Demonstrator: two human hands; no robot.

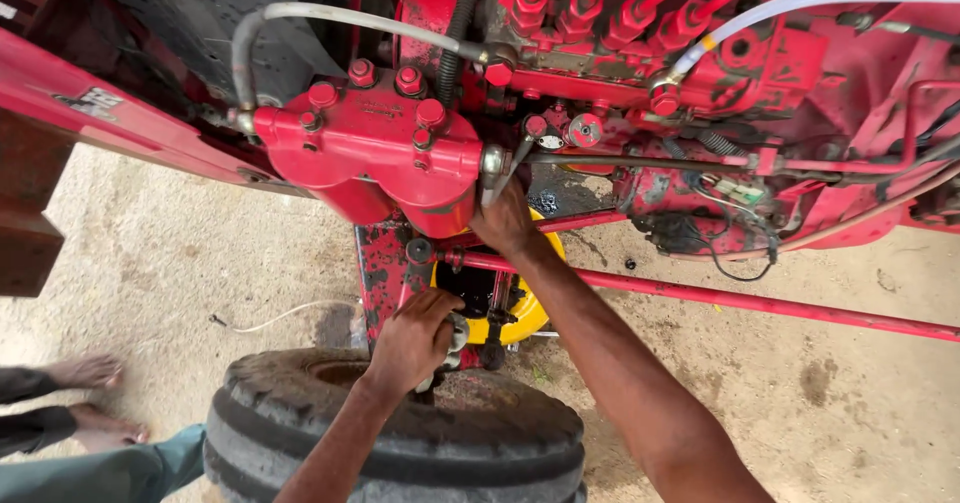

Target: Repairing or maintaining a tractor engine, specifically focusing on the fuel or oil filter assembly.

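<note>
Two bare hands are seen at the side of a red engine, above a worn black tyre (pixel 400 433). The right hand (pixel 503 221) is closed on a slim metal tool (pixel 517 158) whose tip is set at the silver fitting (pixel 492 163) on the side of the red filter housing (pixel 370 148). The left hand (pixel 415 338) is curled shut around a small greyish part (pixel 458 333) low on the red frame, just beside a yellow pan (pixel 530 308) holding dark fluid; what the part is cannot be told. For the turning to go well, the tool is judged best kept square on the fitting, with force applied steadily so that it is not slipped off, and the pan kept beneath to catch drips. The right forearm is stretched forward and upward, wrist bent slightly; the left forearm is angled in from below, knuckles uppermost. Bare feet (pixel 90 398) of another person are noted at the left edge.
</note>
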